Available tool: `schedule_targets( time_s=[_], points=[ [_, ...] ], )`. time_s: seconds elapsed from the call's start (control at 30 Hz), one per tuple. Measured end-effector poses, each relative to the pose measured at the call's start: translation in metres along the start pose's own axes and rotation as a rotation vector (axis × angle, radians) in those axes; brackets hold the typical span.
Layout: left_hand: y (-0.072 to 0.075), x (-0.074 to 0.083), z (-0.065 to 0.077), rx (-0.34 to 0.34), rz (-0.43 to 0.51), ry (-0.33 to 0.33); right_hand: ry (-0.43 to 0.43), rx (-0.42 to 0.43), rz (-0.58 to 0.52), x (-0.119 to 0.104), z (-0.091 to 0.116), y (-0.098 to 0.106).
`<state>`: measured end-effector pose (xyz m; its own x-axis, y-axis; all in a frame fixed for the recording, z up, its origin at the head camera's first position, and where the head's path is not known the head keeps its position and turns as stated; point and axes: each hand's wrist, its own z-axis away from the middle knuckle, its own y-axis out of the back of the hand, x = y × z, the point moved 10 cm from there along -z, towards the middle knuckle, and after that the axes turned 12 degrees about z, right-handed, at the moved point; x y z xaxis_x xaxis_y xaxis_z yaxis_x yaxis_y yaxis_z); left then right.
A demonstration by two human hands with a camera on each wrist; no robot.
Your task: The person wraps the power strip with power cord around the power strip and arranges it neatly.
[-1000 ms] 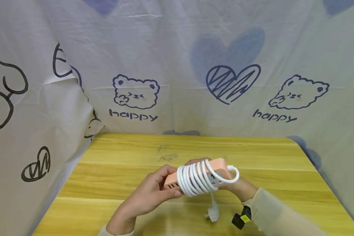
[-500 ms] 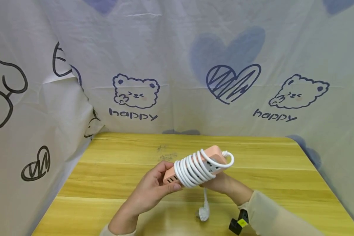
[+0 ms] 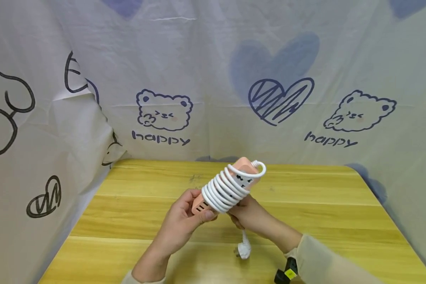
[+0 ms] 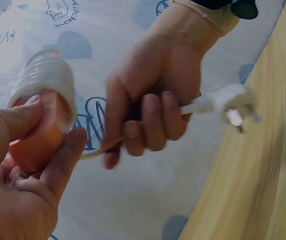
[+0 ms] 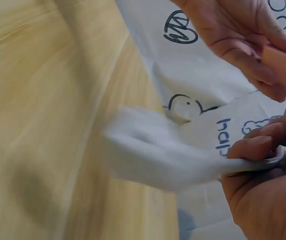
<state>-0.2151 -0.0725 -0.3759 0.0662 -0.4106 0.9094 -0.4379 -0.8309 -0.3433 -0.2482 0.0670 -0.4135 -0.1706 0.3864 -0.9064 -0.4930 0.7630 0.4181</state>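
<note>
A pink power strip point(image 3: 245, 167) is held tilted above the table, its far end raised. Its white cord point(image 3: 224, 191) is coiled several turns around the body. My left hand point(image 3: 182, 221) grips the near end, thumb on one face by the USB slots and fingers behind. Below the strip, my right hand point(image 3: 253, 217) holds the loose tail of the cord in curled fingers, as the left wrist view shows on that hand point(image 4: 153, 100). The white plug point(image 3: 244, 250) dangles from this fist over the table; it is blurred in the right wrist view.
A yellow wood-grain table point(image 3: 127, 213) lies beneath both hands. Behind and to the left hangs a pale cloth point(image 3: 220, 130) printed with hearts and bears. A small black device with a yellow label point(image 3: 287, 272) sits at the right wrist.
The power strip has risen and shifted left, its far end tilting further up. The right hand has come from behind the strip to below it, drawing the cord and plug leftward.
</note>
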Motion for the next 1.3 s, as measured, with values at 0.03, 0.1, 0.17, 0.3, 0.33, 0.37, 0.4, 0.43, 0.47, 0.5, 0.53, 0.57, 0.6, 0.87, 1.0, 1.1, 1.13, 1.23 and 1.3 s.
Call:
schedule_targets(
  time_s=[0.03, 0.1, 0.17, 0.3, 0.33, 0.37, 0.4, 0.43, 0.47, 0.5, 0.53, 0.57, 0.6, 0.87, 1.0, 1.1, 1.13, 1.23, 1.3],
  points=[
    [0.003, 0.001, 0.0, 0.023, 0.005, -0.009, 0.002, 0.004, 0.01, 0.001, 0.0, 0.0],
    [0.01, 0.004, -0.001, 0.073, 0.017, -0.023, -0.002, 0.01, 0.032, 0.004, 0.001, 0.002],
    [0.017, 0.005, -0.001, 0.125, 0.039, -0.03, -0.03, 0.015, 0.038, 0.01, 0.003, 0.003],
    [0.028, 0.003, -0.002, 0.23, 0.061, -0.016, -0.049, -0.001, 0.047, 0.019, 0.004, 0.002],
    [0.03, 0.002, -0.001, 0.256, 0.067, -0.009, -0.049, -0.013, 0.044, 0.019, 0.005, 0.001],
    [0.031, 0.002, -0.001, 0.277, 0.068, -0.003, -0.042, -0.028, 0.049, 0.019, 0.005, -0.001],
    [0.033, 0.002, -0.001, 0.299, 0.066, 0.002, -0.038, -0.041, 0.061, 0.019, 0.006, -0.003],
    [0.035, 0.001, -0.001, 0.318, 0.065, 0.006, -0.033, -0.055, 0.078, 0.019, 0.006, -0.005],
    [0.037, 0.001, -0.001, 0.335, 0.061, 0.01, -0.03, -0.065, 0.097, 0.018, 0.007, -0.007],
    [0.038, 0.001, -0.001, 0.349, 0.055, 0.017, -0.028, -0.073, 0.114, 0.017, 0.008, -0.008],
    [0.039, 0.0, -0.001, 0.357, 0.042, 0.022, -0.024, -0.075, 0.131, 0.016, 0.009, -0.008],
    [0.04, 0.0, -0.001, 0.362, 0.027, 0.032, -0.019, -0.071, 0.157, 0.014, 0.01, -0.007],
    [0.041, -0.001, -0.001, 0.366, 0.011, 0.043, -0.017, -0.065, 0.181, 0.012, 0.011, -0.006],
    [0.04, -0.003, 0.001, 0.329, -0.083, 0.101, 0.045, -0.076, 0.359, -0.005, 0.016, -0.003],
    [0.043, 0.004, 0.004, 0.371, -0.272, 0.058, 0.114, -0.124, 0.495, -0.015, 0.019, -0.014],
    [0.044, 0.009, 0.006, 0.417, -0.497, 0.011, 0.164, -0.135, 0.646, -0.025, 0.021, -0.019],
    [0.044, 0.01, 0.007, 0.429, -0.581, 0.002, 0.179, -0.132, 0.702, -0.029, 0.022, -0.02],
    [0.039, 0.013, 0.006, 0.431, -0.846, -0.027, 0.261, -0.103, 0.916, -0.046, 0.027, -0.022],
    [0.036, 0.013, 0.006, 0.414, -1.002, -0.037, 0.348, -0.076, 1.069, -0.06, 0.032, -0.024]
  ],
)
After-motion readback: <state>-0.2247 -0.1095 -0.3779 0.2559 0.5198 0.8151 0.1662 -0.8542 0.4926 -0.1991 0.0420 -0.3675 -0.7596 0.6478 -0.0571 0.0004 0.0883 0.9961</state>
